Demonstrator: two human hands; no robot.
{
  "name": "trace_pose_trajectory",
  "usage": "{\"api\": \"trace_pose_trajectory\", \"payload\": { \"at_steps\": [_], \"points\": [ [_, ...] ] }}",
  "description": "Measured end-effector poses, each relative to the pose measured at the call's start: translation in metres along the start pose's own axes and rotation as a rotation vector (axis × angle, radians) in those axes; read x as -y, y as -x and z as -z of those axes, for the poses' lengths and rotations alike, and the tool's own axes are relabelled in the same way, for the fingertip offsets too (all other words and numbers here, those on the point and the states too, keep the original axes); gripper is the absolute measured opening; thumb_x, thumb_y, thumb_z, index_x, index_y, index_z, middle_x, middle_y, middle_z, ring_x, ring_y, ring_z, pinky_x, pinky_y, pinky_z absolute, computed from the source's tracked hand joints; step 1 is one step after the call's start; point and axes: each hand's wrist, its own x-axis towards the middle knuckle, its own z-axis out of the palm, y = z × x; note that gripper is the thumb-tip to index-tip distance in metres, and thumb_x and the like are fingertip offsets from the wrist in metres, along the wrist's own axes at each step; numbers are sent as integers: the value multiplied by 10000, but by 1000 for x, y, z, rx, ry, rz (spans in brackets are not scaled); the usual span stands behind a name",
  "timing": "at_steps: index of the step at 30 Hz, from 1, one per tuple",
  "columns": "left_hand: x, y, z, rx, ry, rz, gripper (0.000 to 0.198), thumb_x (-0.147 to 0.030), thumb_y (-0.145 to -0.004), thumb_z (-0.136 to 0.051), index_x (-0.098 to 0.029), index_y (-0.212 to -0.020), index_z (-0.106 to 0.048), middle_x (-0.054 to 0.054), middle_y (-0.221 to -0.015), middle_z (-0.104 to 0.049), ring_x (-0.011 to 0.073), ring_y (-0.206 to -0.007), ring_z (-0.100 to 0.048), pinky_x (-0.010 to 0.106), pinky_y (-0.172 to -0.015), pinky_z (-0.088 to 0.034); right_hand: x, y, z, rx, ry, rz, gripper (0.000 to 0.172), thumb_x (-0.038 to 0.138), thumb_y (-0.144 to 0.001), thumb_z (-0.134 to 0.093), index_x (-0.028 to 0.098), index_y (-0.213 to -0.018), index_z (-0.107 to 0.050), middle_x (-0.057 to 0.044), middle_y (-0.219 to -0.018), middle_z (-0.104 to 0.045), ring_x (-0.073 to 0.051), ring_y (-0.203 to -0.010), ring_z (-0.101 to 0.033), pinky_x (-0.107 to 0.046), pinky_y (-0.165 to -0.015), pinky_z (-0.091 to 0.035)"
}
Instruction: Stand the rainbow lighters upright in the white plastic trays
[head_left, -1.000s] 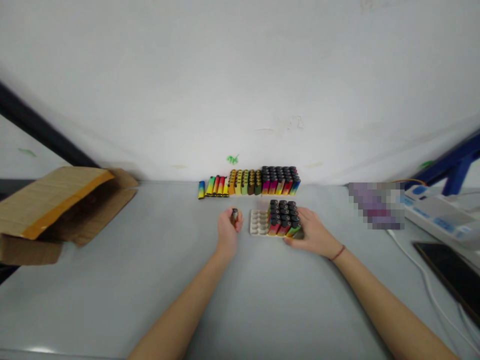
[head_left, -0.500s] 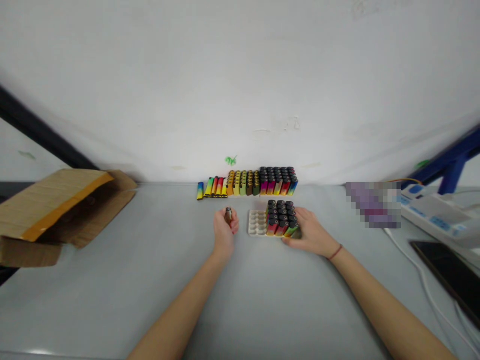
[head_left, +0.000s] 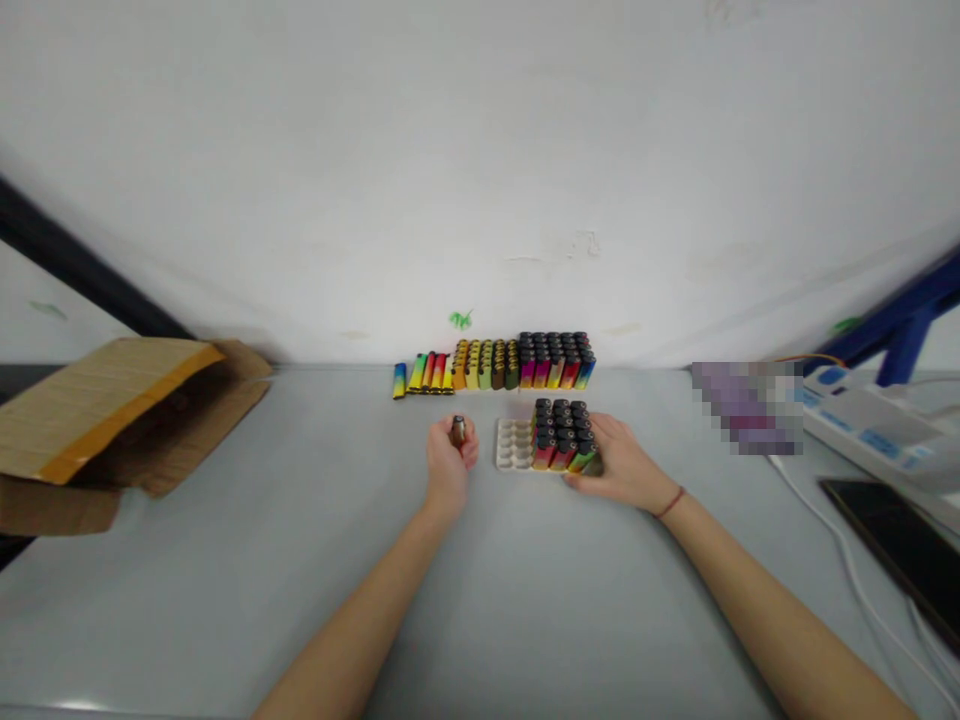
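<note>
My left hand (head_left: 448, 450) is closed around a lighter (head_left: 458, 428), its top showing above the fist and its body hidden by the fingers. Just right of it lies a white tray (head_left: 513, 454) with round hollows. Several black-topped lighters (head_left: 562, 435) stand upright in the tray's right part, while the left hollows hold none. My right hand (head_left: 616, 462) grips the right side of this tray, thumb at the near edge and fingers behind the lighters.
Against the wall stand a block of black-topped lighters (head_left: 556, 358) and a block of yellow and dark ones (head_left: 485, 364). Loose colourful lighters (head_left: 430, 372) lie left of them. An open cardboard box (head_left: 112, 400) is at left; a power strip (head_left: 874, 430), cables and a phone (head_left: 900, 545) at right.
The view has shifted very slightly. Both hands, the held lighter and the tray stay where they were.
</note>
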Motion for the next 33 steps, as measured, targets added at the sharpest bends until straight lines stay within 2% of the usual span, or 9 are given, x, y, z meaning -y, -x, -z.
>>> {"api": "trace_pose_trajectory", "payload": {
  "at_steps": [8, 14, 18, 21, 23, 25, 28, 30, 33],
  "points": [
    [2, 0, 0, -21, 50, 4, 458, -568, -818, -442, -211, -538, -376, -79, -430, -239, 61, -362, -193, 205, -381, -164, 0, 0, 0, 10, -17, -12, 732, 503, -740, -696, 141, -1345, -500, -196, -1325, -593, -368, -1214, -541, -542, -1038, -411],
    [7, -3, -1, 1, 13, -88, 496, -660, -824, -446, -208, -622, -440, -65, -461, -329, 81, -401, -314, 230, -432, -256, 1, 0, 1, 14, -10, -13, 726, 499, -737, -698, 129, -1333, -514, -203, -1328, -591, -370, -1224, -535, -529, -1042, -409],
    [13, -2, 0, 69, -75, -225, 388, -587, -810, -532, -205, -869, -514, -73, -539, -426, 99, -478, -400, 236, -501, -333, 0, 0, 0, 9, -3, -6, 746, 516, -739, -692, 131, -1347, -499, -202, -1329, -589, -370, -1218, -540, -533, -1042, -408],
    [18, -1, 3, 114, -181, -329, 315, -490, -864, -516, -226, -1029, -470, -81, -589, -476, 112, -527, -451, 241, -555, -382, -1, 0, 0, 10, 2, -3, 763, 515, -745, -687, 111, -1360, -487, -213, -1317, -593, -372, -1217, -540, -529, -1045, -403],
    [21, 0, 5, 142, -288, -400, 270, -459, -921, -457, -228, -1058, -471, -57, -652, -540, 123, -608, -524, 264, -643, -441, 0, 0, 0, 13, 1, -4, 763, 512, -747, -686, 106, -1361, -486, -213, -1301, -600, -370, -1209, -544, -523, -1042, -405],
    [22, -2, 6, 156, -421, -495, 260, -437, -958, -429, -220, -1072, -513, 0, -812, -628, 141, -781, -599, 301, -783, -478, 1, 0, 1, 12, -1, -9, 757, 512, -745, -689, 112, -1357, -493, -209, -1293, -604, -369, -1200, -547, -517, -1036, -409],
    [23, -8, 10, 149, -572, -654, 282, -434, -957, -470, -212, -1078, -594, 72, -1066, -649, 184, -1036, -602, 338, -932, -471, 1, 0, 1, 8, -7, -9, 741, 509, -742, -692, 125, -1347, -502, -203, -1306, -600, -369, -1206, -545, -518, -1038, -407],
    [23, -13, 12, 158, -613, -712, 287, -427, -944, -504, -212, -1093, -623, 82, -1097, -653, 197, -1066, -603, 346, -954, -475, 2, 0, 1, 7, -8, -5, 735, 508, -742, -691, 132, -1346, -503, -201, -1316, -597, -371, -1213, -543, -524, -1041, -403],
    [25, -18, 15, 189, -628, -683, 279, -393, -939, -524, -201, -1106, -638, 80, -1086, -689, 193, -1034, -633, 347, -956, -487, 2, 0, 1, 7, -3, -1, 740, 513, -745, -685, 125, -1347, -496, -207, -1325, -594, -376, -1219, -543, -535, -1038, -405]
  ]
}}
